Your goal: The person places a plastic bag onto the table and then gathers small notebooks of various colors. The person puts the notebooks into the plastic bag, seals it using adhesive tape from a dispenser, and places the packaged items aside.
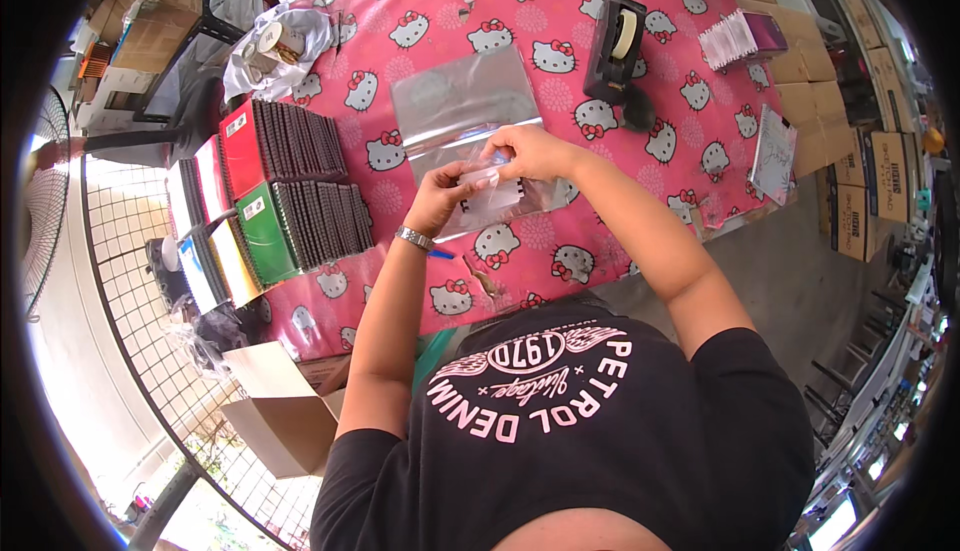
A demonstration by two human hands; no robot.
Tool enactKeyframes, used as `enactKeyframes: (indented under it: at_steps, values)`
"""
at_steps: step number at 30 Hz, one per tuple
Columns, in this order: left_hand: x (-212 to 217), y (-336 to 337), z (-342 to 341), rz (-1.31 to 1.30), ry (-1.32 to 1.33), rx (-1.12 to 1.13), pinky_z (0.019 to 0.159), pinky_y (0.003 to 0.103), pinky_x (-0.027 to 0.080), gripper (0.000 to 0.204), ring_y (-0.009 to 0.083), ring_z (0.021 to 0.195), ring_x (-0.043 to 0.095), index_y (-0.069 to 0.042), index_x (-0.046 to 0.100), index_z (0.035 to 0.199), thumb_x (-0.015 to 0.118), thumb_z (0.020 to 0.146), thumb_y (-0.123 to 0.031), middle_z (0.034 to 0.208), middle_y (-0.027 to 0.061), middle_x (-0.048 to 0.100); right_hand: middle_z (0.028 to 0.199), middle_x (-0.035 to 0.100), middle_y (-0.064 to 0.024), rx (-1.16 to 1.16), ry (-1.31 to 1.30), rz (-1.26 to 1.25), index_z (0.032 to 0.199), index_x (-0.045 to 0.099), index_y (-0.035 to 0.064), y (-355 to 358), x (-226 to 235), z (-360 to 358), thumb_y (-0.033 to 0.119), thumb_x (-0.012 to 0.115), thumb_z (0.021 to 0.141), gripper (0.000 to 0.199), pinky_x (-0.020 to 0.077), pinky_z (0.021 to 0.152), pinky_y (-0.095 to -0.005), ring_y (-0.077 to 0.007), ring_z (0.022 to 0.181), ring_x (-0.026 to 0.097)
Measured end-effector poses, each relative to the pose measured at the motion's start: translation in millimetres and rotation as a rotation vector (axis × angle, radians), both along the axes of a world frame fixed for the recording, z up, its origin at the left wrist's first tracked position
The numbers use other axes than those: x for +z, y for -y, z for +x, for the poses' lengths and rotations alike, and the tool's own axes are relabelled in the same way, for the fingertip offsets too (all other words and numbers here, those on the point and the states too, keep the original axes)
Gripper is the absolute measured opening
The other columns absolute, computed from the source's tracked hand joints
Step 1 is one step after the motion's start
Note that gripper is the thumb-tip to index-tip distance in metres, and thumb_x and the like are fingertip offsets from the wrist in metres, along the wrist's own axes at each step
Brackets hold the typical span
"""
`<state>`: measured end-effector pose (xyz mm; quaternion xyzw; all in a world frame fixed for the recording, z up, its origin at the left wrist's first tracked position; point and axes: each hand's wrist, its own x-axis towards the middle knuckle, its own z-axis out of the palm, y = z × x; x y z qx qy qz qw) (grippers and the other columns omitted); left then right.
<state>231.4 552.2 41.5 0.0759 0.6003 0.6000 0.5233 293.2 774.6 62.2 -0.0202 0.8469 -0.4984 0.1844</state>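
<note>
My left hand (440, 199), with a metal watch on its wrist, has its fingers closed on the edge of a small clear plastic bag (490, 205). From the other side my right hand (538, 154) pinches the same bag near its top, so the two hands almost touch. A white slip with dark marks shows through the plastic below my fingers. Larger clear plastic bags (465, 91) lie flat on the table under and beyond my hands. A blue pen (440, 254) is beside my left wrist, partly covered.
Stacks of spiral notebooks, red (285, 146) and green (300, 226), stand at left on the pink patterned tablecloth (435, 26). A black tape dispenser (613, 51) sits far right, near a spiral-bound bundle (740, 39). An open cardboard box (280, 426) is below the table's left edge.
</note>
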Motion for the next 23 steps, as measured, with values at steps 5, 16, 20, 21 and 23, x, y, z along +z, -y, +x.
enactKeyframes:
  at_steps: [5,16,20,21,23]
  values:
    - [18,-12,7,-0.185,-0.986,0.01,0.08,0.029,0.049,0.024,0.0162,0.085,0.062,-0.004,0.074,0.096,0.077,0.073,-0.009,0.092,0.0027,0.063,0.077,0.057,-0.0053,-0.052,-0.12,0.034,0.091,0.066,0.0068,8,8,0,0.018,0.074,0.069,0.026,0.0462,0.062,-0.0335,-0.0202,0.071,0.058]
    - [59,-1,36,-0.156,-1.089,-0.062,0.074,0.035,0.054,0.044,0.0247,0.082,0.066,-0.004,0.067,0.109,0.081,0.068,-0.012,0.097,0.0104,0.066,0.095,0.061,-0.0115,0.031,-0.421,-0.063,0.109,0.066,0.0048,5,40,46,0.021,0.077,0.07,0.045,0.0511,0.075,-0.0349,-0.0256,0.085,0.061]
    - [50,16,42,-0.014,-1.28,-0.244,0.087,0.037,0.051,0.052,0.0319,0.106,0.057,-0.002,0.062,0.115,0.081,0.069,-0.016,0.12,0.012,0.058,0.103,0.063,-0.0117,0.117,-0.698,0.196,0.114,0.063,0.0047,14,26,60,0.036,0.081,0.067,0.059,0.0486,0.091,-0.0377,-0.0297,0.101,0.059]
    - [43,17,44,-0.048,-1.337,-0.252,0.089,0.037,0.051,0.051,0.0314,0.108,0.057,-0.004,0.062,0.116,0.08,0.07,-0.015,0.12,0.0129,0.058,0.105,0.063,-0.012,0.123,-0.717,0.267,0.115,0.062,0.0053,18,19,61,0.034,0.08,0.068,0.058,0.0486,0.091,-0.037,-0.0296,0.101,0.059]
    - [24,15,49,-0.117,-1.45,-0.266,0.093,0.036,0.049,0.049,0.0305,0.112,0.056,-0.006,0.061,0.119,0.077,0.073,-0.013,0.121,0.0148,0.057,0.109,0.063,-0.0127,0.135,-0.753,0.412,0.117,0.061,0.0063,27,4,64,0.03,0.079,0.069,0.056,0.0486,0.091,-0.0357,-0.0295,0.102,0.059]
